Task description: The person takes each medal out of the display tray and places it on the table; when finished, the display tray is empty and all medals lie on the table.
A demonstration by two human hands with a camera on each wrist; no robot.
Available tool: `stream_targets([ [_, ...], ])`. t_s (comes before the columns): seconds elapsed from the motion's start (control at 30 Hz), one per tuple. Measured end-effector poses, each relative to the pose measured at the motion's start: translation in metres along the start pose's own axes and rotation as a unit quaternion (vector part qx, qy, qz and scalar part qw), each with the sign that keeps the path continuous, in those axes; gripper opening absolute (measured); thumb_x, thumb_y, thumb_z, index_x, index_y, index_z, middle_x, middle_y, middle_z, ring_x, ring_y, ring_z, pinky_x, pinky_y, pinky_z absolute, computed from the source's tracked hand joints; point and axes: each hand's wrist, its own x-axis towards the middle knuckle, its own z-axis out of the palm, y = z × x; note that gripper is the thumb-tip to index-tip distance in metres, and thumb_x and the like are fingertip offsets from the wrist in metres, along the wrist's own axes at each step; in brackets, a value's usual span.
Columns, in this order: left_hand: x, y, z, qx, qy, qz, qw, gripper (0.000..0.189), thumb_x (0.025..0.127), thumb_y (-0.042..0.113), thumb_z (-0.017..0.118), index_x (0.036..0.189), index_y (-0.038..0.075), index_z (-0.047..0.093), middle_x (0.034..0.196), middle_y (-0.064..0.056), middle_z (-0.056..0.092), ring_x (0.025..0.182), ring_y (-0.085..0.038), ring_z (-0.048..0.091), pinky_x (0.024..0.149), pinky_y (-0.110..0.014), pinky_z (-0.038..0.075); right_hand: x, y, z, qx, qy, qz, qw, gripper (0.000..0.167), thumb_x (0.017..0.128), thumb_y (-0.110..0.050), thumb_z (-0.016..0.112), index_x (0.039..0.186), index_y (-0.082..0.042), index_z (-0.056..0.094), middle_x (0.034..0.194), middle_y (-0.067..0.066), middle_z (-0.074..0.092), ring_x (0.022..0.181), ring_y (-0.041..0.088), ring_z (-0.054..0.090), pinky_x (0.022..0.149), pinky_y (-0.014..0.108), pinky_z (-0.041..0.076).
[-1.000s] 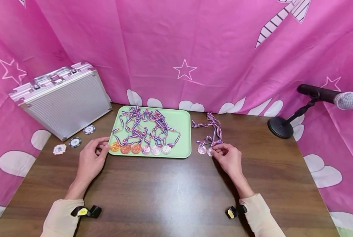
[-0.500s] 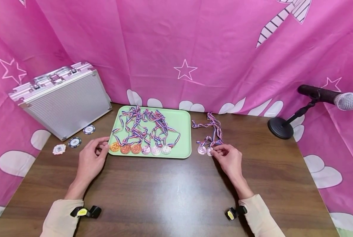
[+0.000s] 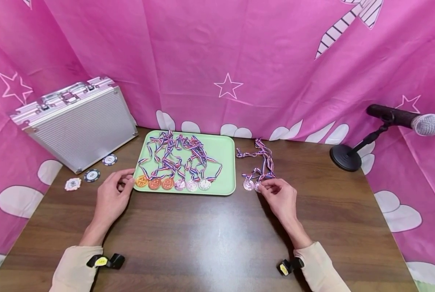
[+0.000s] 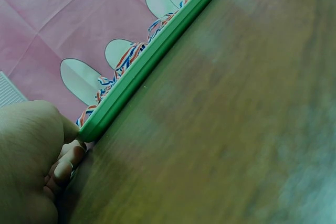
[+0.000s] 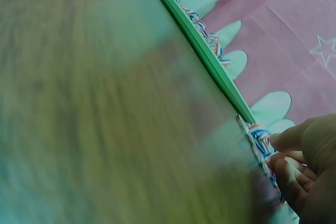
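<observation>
On the left, my left hand grips the near left corner of a light green tray, thumb at its rim and fingers curled beside it. Six-odd ribboned medals lie in the tray, several in a row along its near side: a gold medal, a bronze medal and a silver medal among them. To the tray's right, my right hand pinches the edge of a silver medal, partly covered by the fingertips. Another silver medal lies just left of it, striped ribbons stretching behind both.
A silver case stands at the back left, with poker chips in front. At the back right is a microphone on a black stand. A pink curtain hangs behind the wooden table.
My right hand has shifted very slightly left at the silver medal, which shows a little more covered. My left hand and the tray stay where they were.
</observation>
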Motion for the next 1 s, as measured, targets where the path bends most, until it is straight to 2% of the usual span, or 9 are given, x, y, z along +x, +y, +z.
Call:
stream_targets([
  [0.13, 0.000, -0.001, 0.000, -0.001, 0.002, 0.001, 1.0000, 0.029, 0.108, 0.010, 0.069, 0.136, 0.000, 0.074, 0.110, -0.015, 0.071, 0.090, -0.002, 0.054, 0.075, -0.009, 0.041, -0.002, -0.012, 0.008, 0.018, -0.012, -0.021, 0.9995, 0.010, 0.086, -0.005, 0.093, 0.092, -0.004, 0.086, 0.080, 0.007, 0.077, 0.065, 0.004, 0.064, 0.062, 0.011, 0.046],
  [0.23, -0.001, -0.001, 0.000, 0.000, 0.003, 0.000, 1.0000, 0.029, 0.108, 0.011, 0.069, 0.135, 0.001, 0.074, 0.110, -0.015, 0.071, 0.090, -0.002, 0.054, 0.074, -0.009, 0.041, -0.004, -0.023, 0.017, 0.012, -0.025, -0.051, 0.9983, 0.009, 0.086, -0.005, 0.093, 0.091, -0.007, 0.086, 0.079, 0.003, 0.076, 0.064, 0.005, 0.064, 0.062, 0.012, 0.046],
  [0.37, 0.000, -0.001, 0.000, 0.002, 0.004, 0.001, 1.0000, 0.029, 0.108, 0.010, 0.070, 0.135, 0.001, 0.074, 0.110, -0.015, 0.071, 0.090, -0.002, 0.054, 0.075, -0.010, 0.040, -0.007, -0.038, 0.030, 0.002, -0.041, -0.089, 0.9952, 0.011, 0.084, -0.006, 0.094, 0.089, -0.010, 0.085, 0.077, -0.001, 0.070, 0.063, 0.004, 0.063, 0.064, 0.018, 0.049],
  [0.5, 0.000, 0.000, 0.001, 0.000, 0.005, 0.003, 1.0000, 0.029, 0.108, 0.010, 0.069, 0.135, 0.000, 0.074, 0.110, -0.015, 0.071, 0.090, -0.001, 0.053, 0.075, -0.010, 0.040, -0.010, -0.053, 0.044, 0.009, -0.060, -0.110, 0.9921, 0.012, 0.084, -0.006, 0.095, 0.088, -0.009, 0.084, 0.074, -0.003, 0.068, 0.061, 0.003, 0.062, 0.066, 0.025, 0.054],
  [0.67, 0.000, 0.000, 0.001, -0.002, 0.003, 0.000, 1.0000, 0.029, 0.108, 0.010, 0.069, 0.135, 0.000, 0.074, 0.109, -0.015, 0.071, 0.090, 0.000, 0.053, 0.075, -0.009, 0.041, -0.012, -0.071, 0.063, -0.002, -0.079, -0.116, 0.9901, 0.010, 0.085, -0.012, 0.095, 0.088, -0.011, 0.085, 0.075, -0.003, 0.070, 0.062, 0.005, 0.060, 0.065, 0.029, 0.053],
  [0.87, 0.000, 0.000, 0.000, 0.000, 0.002, -0.002, 1.0000, 0.030, 0.109, 0.011, 0.068, 0.136, 0.000, 0.074, 0.110, -0.015, 0.071, 0.090, -0.001, 0.054, 0.075, -0.009, 0.040, -0.009, -0.086, 0.088, -0.049, -0.074, -0.113, 0.9896, 0.010, 0.085, -0.018, 0.095, 0.087, -0.015, 0.086, 0.080, -0.004, 0.076, 0.067, 0.009, 0.064, 0.070, 0.032, 0.053],
  [1.0, 0.000, 0.001, 0.000, 0.000, 0.001, -0.004, 1.0000, 0.030, 0.109, 0.012, 0.068, 0.136, 0.001, 0.074, 0.111, -0.015, 0.071, 0.090, -0.001, 0.054, 0.075, -0.009, 0.040, -0.007, -0.091, 0.100, -0.088, -0.070, -0.112, 0.9874, 0.016, 0.084, -0.027, 0.098, 0.087, -0.015, 0.087, 0.083, -0.002, 0.077, 0.071, 0.015, 0.069, 0.072, 0.038, 0.056],
])
